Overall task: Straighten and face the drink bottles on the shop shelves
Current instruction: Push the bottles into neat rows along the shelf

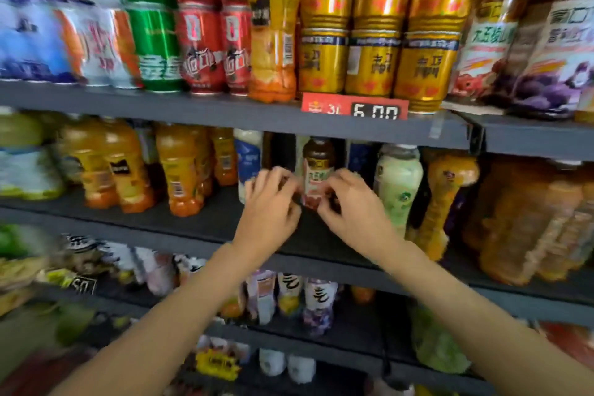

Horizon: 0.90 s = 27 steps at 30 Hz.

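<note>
A small brown drink bottle [318, 164] with a white and red label stands set back on the middle shelf [225, 219]. My left hand [270, 206] curls its fingers against the bottle's left side. My right hand [350, 206] curls round its lower right side, covering the base. Left of it stands a white bottle with a blue label [247, 157], and to the right a pale green bottle [398, 183]. Several orange juice bottles [180, 167] fill the shelf's left part. The picture is blurred by motion.
The top shelf holds gold cans [373, 26], red cans [202, 45], green cans [154, 42] and a red price tag [353, 108]. Amber tea bottles [527, 219] crowd the middle shelf's right end. Lower shelves carry small bottles [318, 302]. Bare shelf lies in front of the brown bottle.
</note>
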Each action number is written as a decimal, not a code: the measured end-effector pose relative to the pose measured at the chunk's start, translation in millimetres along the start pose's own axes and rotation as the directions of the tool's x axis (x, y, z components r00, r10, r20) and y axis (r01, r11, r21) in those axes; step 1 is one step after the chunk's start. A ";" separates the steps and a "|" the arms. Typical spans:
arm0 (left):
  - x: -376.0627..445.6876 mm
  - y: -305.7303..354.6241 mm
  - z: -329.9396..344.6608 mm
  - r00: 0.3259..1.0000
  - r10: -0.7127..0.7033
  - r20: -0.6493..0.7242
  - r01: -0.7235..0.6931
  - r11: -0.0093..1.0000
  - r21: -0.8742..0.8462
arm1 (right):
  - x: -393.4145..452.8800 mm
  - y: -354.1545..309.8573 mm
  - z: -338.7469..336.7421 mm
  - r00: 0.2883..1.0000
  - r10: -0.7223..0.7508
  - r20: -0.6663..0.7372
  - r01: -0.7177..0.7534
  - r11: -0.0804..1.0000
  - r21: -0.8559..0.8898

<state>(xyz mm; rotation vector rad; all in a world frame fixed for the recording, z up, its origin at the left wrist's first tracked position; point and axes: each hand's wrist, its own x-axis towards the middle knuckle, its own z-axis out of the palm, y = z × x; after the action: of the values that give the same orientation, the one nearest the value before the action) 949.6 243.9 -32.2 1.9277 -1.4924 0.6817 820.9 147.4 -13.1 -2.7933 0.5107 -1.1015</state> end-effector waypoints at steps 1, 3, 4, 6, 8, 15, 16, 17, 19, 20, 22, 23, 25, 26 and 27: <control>-3.4 -22.2 -4.3 0.998 -0.044 0.033 0.044 0.999 0.021 | 12.9 -0.4 19.6 0.993 0.117 0.017 -0.117 0.993 0.019; -6.7 -56.6 -13.7 0.994 -0.084 0.070 0.081 0.996 0.041 | 38.4 0.7 46.8 0.915 0.401 0.041 -0.403 0.909 0.101; -6.6 -66.7 -17.5 0.993 -0.083 0.080 0.080 0.996 0.047 | 48.7 2.7 53.4 0.838 0.543 0.055 -0.544 0.821 0.174; -5.5 -86.1 -24.7 0.993 -0.067 0.098 0.062 0.997 0.046 | 68.5 13.4 70.9 0.662 0.740 0.124 -0.734 0.605 0.308; -4.9 -100.9 -28.0 0.995 -0.045 0.084 0.043 0.999 0.033 | 82.2 24.9 84.6 0.556 0.815 0.163 -0.798 0.470 0.376; -16.9 -127.3 -21.5 0.954 -0.153 0.259 0.132 0.987 0.093 | 94.5 23.8 107.6 0.526 0.845 0.099 -0.818 0.471 0.331; -18.6 -128.2 -18.0 0.940 -0.166 0.297 0.147 0.986 0.084 | 91.5 17.9 108.4 0.543 0.834 0.099 -0.809 0.488 0.327; -19.1 -128.1 -14.6 0.928 -0.174 0.330 0.161 0.985 0.066 | 87.5 12.2 110.1 0.569 0.816 0.098 -0.794 0.514 0.325; -17.0 -124.8 -8.4 0.897 -0.172 0.408 0.180 0.984 0.018 | 76.4 -1.8 110.6 0.643 0.757 0.111 -0.741 0.579 0.340; -15.0 -121.3 -5.7 0.880 -0.156 0.448 0.180 0.984 -0.011 | 69.5 -11.4 107.4 0.682 0.721 0.123 -0.709 0.611 0.352; -12.3 -109.7 -2.8 0.859 -0.101 0.501 0.162 0.984 -0.079 | 55.4 -31.2 96.9 0.767 0.627 0.139 -0.626 0.684 0.375; -12.0 -102.8 -2.2 0.863 -0.066 0.501 0.147 0.981 -0.126 | 47.5 -41.0 89.4 0.805 0.574 0.149 -0.581 0.714 0.390; -13.7 -89.0 -3.1 0.901 0.006 0.434 0.114 0.961 -0.251 | 31.3 -55.8 69.2 0.855 0.488 0.176 -0.515 0.753 0.411; -15.0 -82.5 -5.1 0.929 0.043 0.368 0.085 0.942 -0.325 | 23.7 -60.5 56.8 0.875 0.447 0.184 -0.481 0.770 0.420; -16.1 -75.5 -8.6 0.951 0.082 0.297 0.044 0.918 -0.395 | 16.6 -62.9 42.9 0.894 0.406 0.191 -0.448 0.781 0.435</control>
<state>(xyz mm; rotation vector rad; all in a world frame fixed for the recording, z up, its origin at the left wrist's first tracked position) 1018.8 274.9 -48.8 1.7525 -1.6848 0.0622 878.5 199.5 -20.7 -2.1432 0.7137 -0.8540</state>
